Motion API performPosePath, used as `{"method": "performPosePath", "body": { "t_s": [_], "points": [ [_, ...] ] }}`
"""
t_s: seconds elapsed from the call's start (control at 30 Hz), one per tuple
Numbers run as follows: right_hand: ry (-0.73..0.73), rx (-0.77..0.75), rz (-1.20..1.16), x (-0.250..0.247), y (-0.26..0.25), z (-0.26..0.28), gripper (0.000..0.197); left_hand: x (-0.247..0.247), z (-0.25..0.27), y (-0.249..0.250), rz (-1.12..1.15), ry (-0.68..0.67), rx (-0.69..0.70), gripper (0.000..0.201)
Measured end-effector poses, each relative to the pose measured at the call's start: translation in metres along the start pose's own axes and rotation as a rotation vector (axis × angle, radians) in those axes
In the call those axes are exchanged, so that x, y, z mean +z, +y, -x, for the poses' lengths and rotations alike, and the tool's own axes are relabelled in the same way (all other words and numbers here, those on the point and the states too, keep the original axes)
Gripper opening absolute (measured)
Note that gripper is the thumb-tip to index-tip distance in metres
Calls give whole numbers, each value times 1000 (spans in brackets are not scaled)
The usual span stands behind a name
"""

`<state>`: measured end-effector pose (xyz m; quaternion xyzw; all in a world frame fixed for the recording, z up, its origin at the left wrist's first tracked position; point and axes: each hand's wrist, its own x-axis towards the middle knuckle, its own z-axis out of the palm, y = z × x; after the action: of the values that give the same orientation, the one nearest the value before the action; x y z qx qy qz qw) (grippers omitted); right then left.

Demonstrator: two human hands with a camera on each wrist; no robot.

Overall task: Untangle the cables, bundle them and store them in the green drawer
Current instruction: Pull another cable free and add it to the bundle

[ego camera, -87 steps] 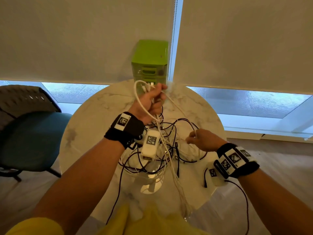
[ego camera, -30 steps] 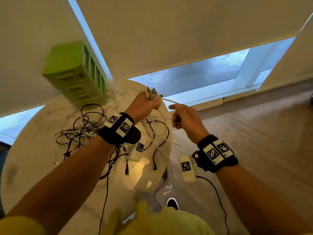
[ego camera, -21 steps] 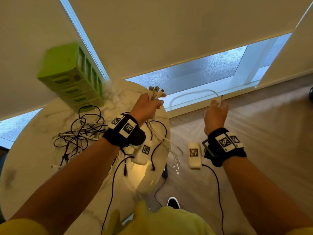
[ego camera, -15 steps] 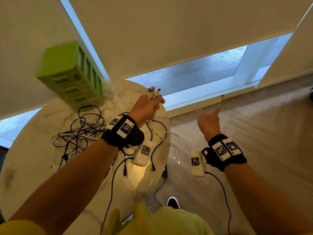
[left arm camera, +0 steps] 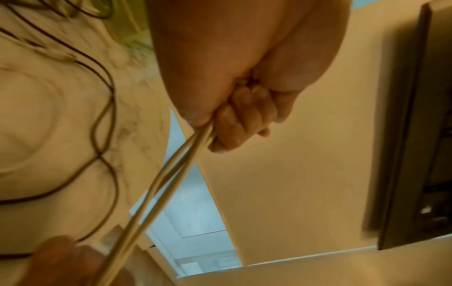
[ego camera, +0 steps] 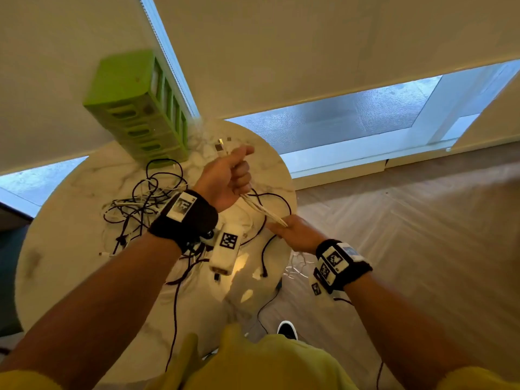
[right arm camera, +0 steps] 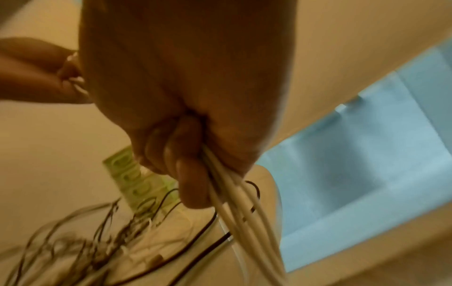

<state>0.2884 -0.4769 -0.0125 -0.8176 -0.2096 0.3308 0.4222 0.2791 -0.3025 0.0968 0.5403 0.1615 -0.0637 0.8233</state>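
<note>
— Several white cables ran between my two hands, didn't they; how were the fingers set?

— Yes; my left hand was clenched in a fist round them, fingers curled tight, with a few plug ends poking out above the thumb; the strands left the bottom of that fist and slanted down to my right hand; there my fingers were curled round the same bunch, and it trailed on past them toward the floor.

— And where were the rest of the cables?

— A dark and white tangle lay on the round marble table, left of my left wrist; some black leads looped near the table's right edge, under the stretch I held; whether they were caught in the white ones I could not tell.

— What of the drawer?

— The green drawer unit stood at the far side of the table against the blind, all its drawers pushed in; the tangle reached nearly to its foot, with one black loop just in front of it; my left forearm crossed above the near part of the pile; a teal chair showed past the table's left edge, and wooden floor lay to the right.
</note>
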Motion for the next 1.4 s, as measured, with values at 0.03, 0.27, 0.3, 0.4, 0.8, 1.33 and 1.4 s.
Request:
{"method": "performPosePath", "body": {
  "t_s": [0.03, 0.27, 0.3, 0.4, 0.8, 1.33, 1.4],
  "points": [
    [-27, 14, 66, 2, 3, -5, 44, -9, 5, -4, -18, 31, -13, 27],
    [-431, 158, 370, 14, -18, -39, 26, -79, 30, -24, 90, 206, -51, 59],
    [-531, 183, 194, 14, -26, -41, 30, -92, 35, -22, 105, 207, -69, 61],
    [-361, 162, -127, 23, -42, -59, 32, -129, 55, -19, 104, 223, -117, 57],
    [105, 252, 665, 95, -41, -104, 32, -207, 85, 5, 248, 357, -44, 68],
    [287, 240, 388, 104, -84, -103, 37, -226, 80, 38, 266, 364, 15, 45],
    [316, 185, 260, 100, -87, -107, 34, -225, 82, 38, 250, 362, -5, 54]
  ]
}}
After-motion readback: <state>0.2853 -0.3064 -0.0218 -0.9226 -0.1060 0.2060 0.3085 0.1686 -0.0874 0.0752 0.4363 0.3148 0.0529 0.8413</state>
